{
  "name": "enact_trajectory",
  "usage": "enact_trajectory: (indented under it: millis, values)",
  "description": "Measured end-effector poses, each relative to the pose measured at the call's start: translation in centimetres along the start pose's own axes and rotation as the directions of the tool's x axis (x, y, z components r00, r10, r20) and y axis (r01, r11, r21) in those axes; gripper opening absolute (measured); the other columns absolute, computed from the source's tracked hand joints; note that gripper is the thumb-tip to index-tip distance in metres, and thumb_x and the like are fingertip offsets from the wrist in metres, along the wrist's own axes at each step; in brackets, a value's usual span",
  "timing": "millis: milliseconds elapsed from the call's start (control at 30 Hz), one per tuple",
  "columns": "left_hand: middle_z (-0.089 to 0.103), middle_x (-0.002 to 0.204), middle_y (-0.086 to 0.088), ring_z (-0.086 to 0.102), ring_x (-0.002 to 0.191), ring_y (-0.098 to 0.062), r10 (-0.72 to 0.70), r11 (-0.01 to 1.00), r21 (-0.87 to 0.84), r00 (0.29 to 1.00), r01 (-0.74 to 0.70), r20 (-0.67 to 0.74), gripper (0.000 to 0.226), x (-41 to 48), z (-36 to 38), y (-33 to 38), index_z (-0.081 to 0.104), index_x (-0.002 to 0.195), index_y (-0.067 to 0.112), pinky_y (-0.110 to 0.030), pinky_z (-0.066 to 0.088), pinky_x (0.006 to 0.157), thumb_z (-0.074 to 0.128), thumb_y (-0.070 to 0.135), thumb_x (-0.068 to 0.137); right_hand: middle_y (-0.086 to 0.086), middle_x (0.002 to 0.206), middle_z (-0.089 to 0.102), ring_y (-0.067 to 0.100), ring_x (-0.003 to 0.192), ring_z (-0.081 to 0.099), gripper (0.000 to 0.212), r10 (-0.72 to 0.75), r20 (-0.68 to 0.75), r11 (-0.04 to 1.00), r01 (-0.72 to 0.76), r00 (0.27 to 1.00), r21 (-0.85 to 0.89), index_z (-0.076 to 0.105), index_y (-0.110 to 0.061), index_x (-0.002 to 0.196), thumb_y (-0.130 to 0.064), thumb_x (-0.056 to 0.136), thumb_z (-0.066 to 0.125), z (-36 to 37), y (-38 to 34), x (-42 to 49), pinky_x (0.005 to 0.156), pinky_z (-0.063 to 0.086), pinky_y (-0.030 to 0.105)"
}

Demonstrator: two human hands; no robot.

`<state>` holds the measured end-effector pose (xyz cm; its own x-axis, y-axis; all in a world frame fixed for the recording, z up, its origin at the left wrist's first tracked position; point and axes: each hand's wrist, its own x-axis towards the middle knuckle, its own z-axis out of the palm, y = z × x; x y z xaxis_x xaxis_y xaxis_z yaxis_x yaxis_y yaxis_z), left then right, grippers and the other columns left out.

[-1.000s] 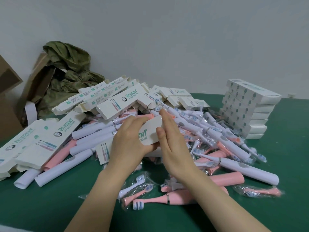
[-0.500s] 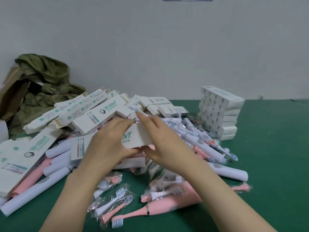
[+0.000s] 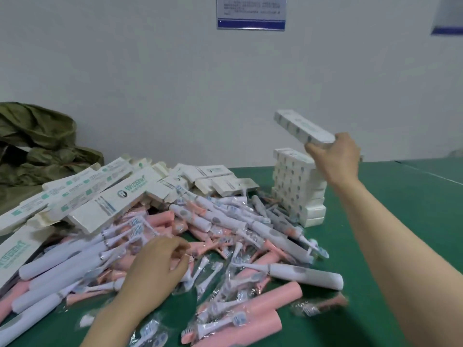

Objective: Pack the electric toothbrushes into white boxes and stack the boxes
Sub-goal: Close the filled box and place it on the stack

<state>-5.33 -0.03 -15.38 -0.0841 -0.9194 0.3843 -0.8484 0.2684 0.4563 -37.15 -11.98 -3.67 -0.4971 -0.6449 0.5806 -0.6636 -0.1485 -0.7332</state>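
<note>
White box [image 3: 303, 127] in right hand [image 3: 334, 159] above stack [image 3: 294, 186], left hand [image 3: 155, 269] on toothbrushes [image 3: 225, 221]

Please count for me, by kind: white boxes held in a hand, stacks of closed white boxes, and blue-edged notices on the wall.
White cardboard box held by the right hand: 1
Stack of closed white boxes on the green table: 1
Blue-edged paper notices on the wall: 2
Total: 4

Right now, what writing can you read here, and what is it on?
"WISDENT": green, on the white box topping the pile.
"WISDENT", partly cut off: on the flat box at far left.
The wall notice: too blurred to read.
The held box in the right hand: print too blurred.
</note>
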Motion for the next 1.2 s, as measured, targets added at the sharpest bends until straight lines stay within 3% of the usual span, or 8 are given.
enact_trajectory:
  millis: [200, 333, 533, 633, 767, 900, 1067, 1200]
  values:
    - [0.057, 0.093, 0.027, 0.052, 0.090, 0.007, 0.063, 0.997, 0.035, 0.998, -0.063, -0.006, 0.016, 0.4, 0.2, 0.1, 0.059, 0.096, 0.043, -0.022, 0.044, 0.083, 0.058, 0.028, 0.089, 0.015, 0.094, 0.057, 0.033, 0.093, 0.057, 0.045, 0.042, 0.095, 0.995, -0.033, 0.995, -0.092, 0.054, 0.003, 0.100, -0.033, 0.078, 0.070, 1.3, 2.4, 0.0, 0.058, 0.035, 0.031]
    - [0.056, 0.094, 0.027, 0.049, 0.090, 0.008, 0.073, 0.996, 0.046, 0.997, -0.073, -0.005, 0.015, 0.4, 0.5, -0.3, 0.060, 0.099, 0.041, -0.020, 0.041, 0.080, 0.056, 0.028, 0.091, 0.016, 0.109, 0.056, 0.033, 0.101, 0.054, 0.043, 0.085, 0.084, 0.996, -0.081, 0.993, -0.046, 0.047, 0.000, 0.109, -0.026, 0.080, 0.067, 2.2, 2.7, -0.9, 0.072, 0.050, 0.042]
    - [0.053, 0.096, 0.028, 0.047, 0.089, 0.008, 0.089, 0.994, 0.068, 0.996, -0.088, -0.004, 0.017, 0.6, 0.7, -0.1, 0.060, 0.104, 0.040, -0.020, 0.038, 0.078, 0.052, 0.031, 0.093, 0.019, 0.127, 0.044, 0.035, 0.119, 0.041, 0.067, 0.118, 0.073, 0.988, -0.110, 0.990, -0.106, 0.038, 0.001, 0.126, -0.032, 0.078, 0.071, 1.4, 2.0, -0.9, 0.093, 0.046, 0.048]
    - [0.051, 0.096, 0.028, 0.046, 0.089, 0.007, 0.086, 0.992, 0.092, 0.996, -0.086, 0.004, 0.017, 0.6, 1.0, -0.1, 0.060, 0.103, 0.042, -0.015, 0.034, 0.076, 0.050, 0.033, 0.093, 0.022, 0.135, 0.036, 0.036, 0.125, 0.031, 0.074, -0.017, -0.025, 0.985, 0.012, 1.000, -0.171, 0.032, 0.004, 0.133, -0.029, 0.079, 0.069, 0.4, 1.0, -2.1, 0.099, 0.034, 0.042]
    - [0.049, 0.096, 0.027, 0.042, 0.088, 0.009, 0.074, 0.994, 0.075, 0.997, -0.076, 0.029, 0.014, 0.6, 0.9, -0.3, 0.057, 0.102, 0.043, -0.014, 0.036, 0.078, 0.050, 0.034, 0.094, 0.022, 0.125, 0.044, 0.035, 0.117, 0.037, 0.045, -0.374, -0.072, 0.927, 0.368, 0.925, -0.075, 0.047, 0.003, 0.122, -0.006, 0.080, 0.063, 1.0, -1.9, -6.8, 0.098, 0.029, 0.032]
    - [0.049, 0.112, 0.018, 0.038, 0.105, 0.000, 0.021, 0.999, 0.034, 0.995, -0.018, -0.101, 0.023, 0.8, -1.0, -1.0, 0.060, 0.112, 0.033, -0.026, 0.032, 0.097, 0.056, 0.027, 0.090, 0.009, 0.114, 0.048, 0.018, 0.109, 0.038, 0.037, -0.450, 0.206, 0.893, 0.431, 0.869, 0.130, 0.052, -0.002, 0.117, -0.001, 0.081, 0.060, 3.8, -3.7, -13.2, 0.086, 0.019, 0.009]
    - [0.051, 0.128, -0.012, 0.040, 0.118, -0.031, -0.277, 0.917, 0.200, 0.913, 0.344, -0.301, 0.044, 0.9, -5.3, -5.6, 0.055, 0.128, 0.015, -0.041, 0.033, 0.097, 0.058, 0.014, 0.084, 0.006, 0.125, 0.046, 0.019, 0.116, 0.040, 0.043, -0.365, 0.663, 0.918, 0.369, 0.653, 0.143, 0.046, -0.011, 0.127, -0.023, 0.089, 0.060, 8.1, -3.2, -18.6, 0.092, 0.033, 0.023]
    - [0.040, 0.133, -0.016, 0.033, 0.122, -0.032, -0.297, 0.911, 0.163, 0.877, 0.379, -0.378, 0.068, 2.3, -7.4, -7.3, 0.040, 0.139, 0.012, -0.041, 0.030, 0.099, 0.069, 0.028, 0.080, 0.006, 0.115, 0.053, 0.021, 0.105, 0.051, 0.032, -0.299, 0.736, 0.921, 0.385, 0.608, 0.057, 0.054, -0.011, 0.117, -0.024, 0.088, 0.058, 9.4, -2.9, -19.5, 0.089, 0.046, 0.033]
